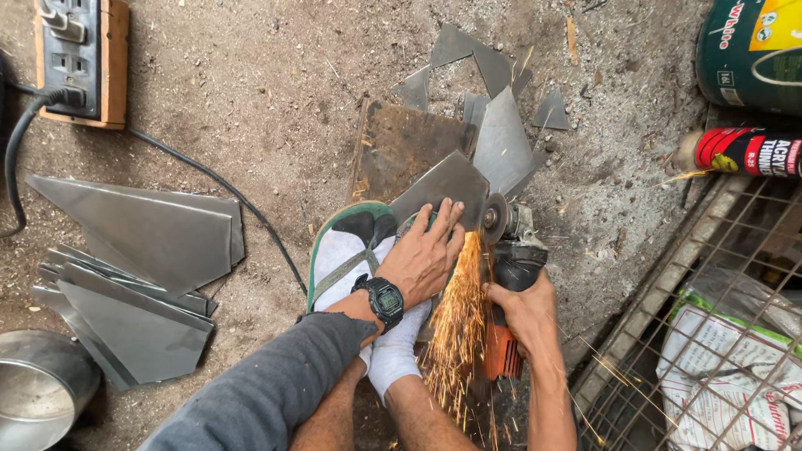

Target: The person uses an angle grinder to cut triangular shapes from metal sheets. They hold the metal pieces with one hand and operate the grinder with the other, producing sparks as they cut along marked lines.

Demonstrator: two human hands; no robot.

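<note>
**Hands grinding a steel sheet on a dirt floor**

While a fan of orange sparks [458,327] sprays back toward the camera, the left hand [425,256] lies flat with its fingers spread, pressing down on a grey angular piece of sheet steel [443,189]. A black digital wristwatch [384,301] sits on that wrist, above a grey sleeve. The right hand [528,315] is wrapped tightly around the body of an orange and black angle grinder [504,275], fingers closed around it. The grinder's disc [494,217] meets the right edge of the steel piece, just beside the left fingertips. The steel piece rests on a rusty brown plate [400,144] in the middle of the floor. A foot in a white sock and green-edged sandal [348,246] is planted just left of the pressing hand, touching the work.

Small grey triangular offcuts [494,95] lie scattered behind the plate. A stack of larger grey cut sheets [141,264] lies well to the left, near a shiny round metal pot [25,391]. A wooden-mounted power socket board [82,54] with a black cable [219,193] sits at upper left. A wire mesh rack [739,319] and a green drum [762,38] stand on the right.
</note>
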